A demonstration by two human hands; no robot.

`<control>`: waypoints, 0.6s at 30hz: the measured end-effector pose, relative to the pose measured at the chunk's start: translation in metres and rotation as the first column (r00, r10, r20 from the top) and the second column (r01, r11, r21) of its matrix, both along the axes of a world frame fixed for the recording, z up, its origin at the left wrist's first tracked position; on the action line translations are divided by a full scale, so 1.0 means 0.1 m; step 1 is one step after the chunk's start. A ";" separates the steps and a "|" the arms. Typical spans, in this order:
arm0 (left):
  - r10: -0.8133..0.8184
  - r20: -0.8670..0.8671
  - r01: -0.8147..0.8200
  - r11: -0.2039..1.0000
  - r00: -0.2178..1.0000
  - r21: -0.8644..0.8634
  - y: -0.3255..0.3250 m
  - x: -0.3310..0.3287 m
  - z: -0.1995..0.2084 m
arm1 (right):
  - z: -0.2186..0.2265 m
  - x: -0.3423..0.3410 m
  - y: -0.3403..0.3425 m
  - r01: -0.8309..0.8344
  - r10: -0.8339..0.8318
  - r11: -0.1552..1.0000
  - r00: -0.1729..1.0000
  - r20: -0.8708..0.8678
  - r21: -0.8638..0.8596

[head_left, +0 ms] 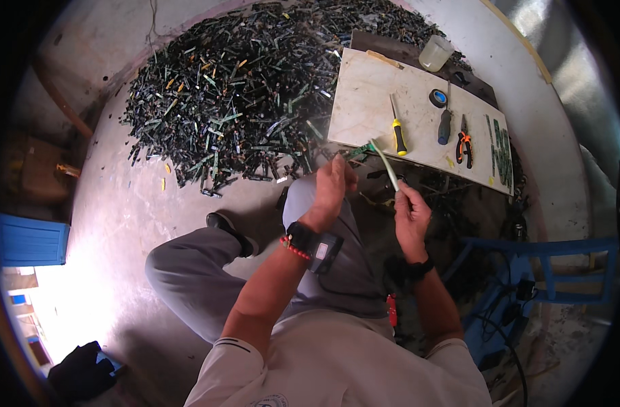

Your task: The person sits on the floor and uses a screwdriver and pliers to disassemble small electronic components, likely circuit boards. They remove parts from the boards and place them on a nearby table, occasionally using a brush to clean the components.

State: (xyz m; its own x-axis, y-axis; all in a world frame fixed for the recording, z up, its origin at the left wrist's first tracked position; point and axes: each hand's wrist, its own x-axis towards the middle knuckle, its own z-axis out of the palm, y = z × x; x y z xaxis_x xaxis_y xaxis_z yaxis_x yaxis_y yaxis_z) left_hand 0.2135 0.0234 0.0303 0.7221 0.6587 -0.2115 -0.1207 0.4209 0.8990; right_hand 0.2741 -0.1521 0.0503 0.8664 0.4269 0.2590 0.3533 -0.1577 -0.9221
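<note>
My right hand (412, 216) is closed round the lower end of a brush (386, 165) with a slim pale handle, much like a toothbrush. Its green head meets a narrow green circuit board strip (355, 153) beside the near left corner of the board. My left hand (332, 184) is closed on that strip; its fingers are partly hidden behind the hand. On the board, closest to the brush, lies a screwdriver (399, 136) with a yellow and black handle.
A pale board (364, 88) bears a dark-handled screwdriver (445, 127), orange-black pliers (465, 146), blue-black tape (437, 98) and several green strips (502, 152). Behind it stands a translucent cup (436, 53). A large heap of dark strips (242, 95) covers the floor. A blue chair (547, 254) stands right.
</note>
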 end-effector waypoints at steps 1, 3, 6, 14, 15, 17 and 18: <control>-0.005 -0.004 0.005 1.000 1.000 0.004 0.00 0.00 0.00 | -0.02 -0.03 0.01 -0.044 0.044 0.999 0.999 -0.022 0.011; 0.009 -0.002 -0.009 1.000 1.000 -0.025 0.00 0.01 0.00 | -0.03 -0.06 0.04 -0.032 0.029 0.998 0.998 0.053 0.048; -0.032 -0.008 0.032 0.999 0.999 -0.037 0.03 -0.02 -0.05 | 0.00 0.07 0.02 0.016 -0.013 0.999 0.998 -0.066 0.045; -0.005 -0.033 0.004 1.000 0.999 -0.013 -0.02 -0.01 0.02 | 0.01 -0.03 0.01 0.013 -0.014 1.000 0.995 -0.095 -0.004; -0.003 -0.039 0.003 1.000 0.999 -0.007 -0.02 -0.01 0.04 | 0.00 -0.09 0.05 -0.044 0.043 0.998 0.998 0.039 0.035; -0.014 -0.047 0.013 1.000 0.999 -0.007 -0.03 -0.01 0.04 | 0.03 -0.07 0.05 0.025 -0.023 1.000 0.994 0.106 -0.017; -0.023 -0.050 0.023 1.000 0.998 -0.011 -0.02 -0.02 0.04 | -0.01 0.03 0.04 0.085 -0.086 0.996 0.996 0.029 0.015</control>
State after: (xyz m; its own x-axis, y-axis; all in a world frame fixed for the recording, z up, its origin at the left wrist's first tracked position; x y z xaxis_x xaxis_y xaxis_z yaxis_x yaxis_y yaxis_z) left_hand 0.2120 0.0212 0.0343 0.7255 0.6395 -0.2542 -0.0660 0.4324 0.8993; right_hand 0.2770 -0.1483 0.0492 0.8916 0.3479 0.2899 0.3659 -0.1762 -0.9138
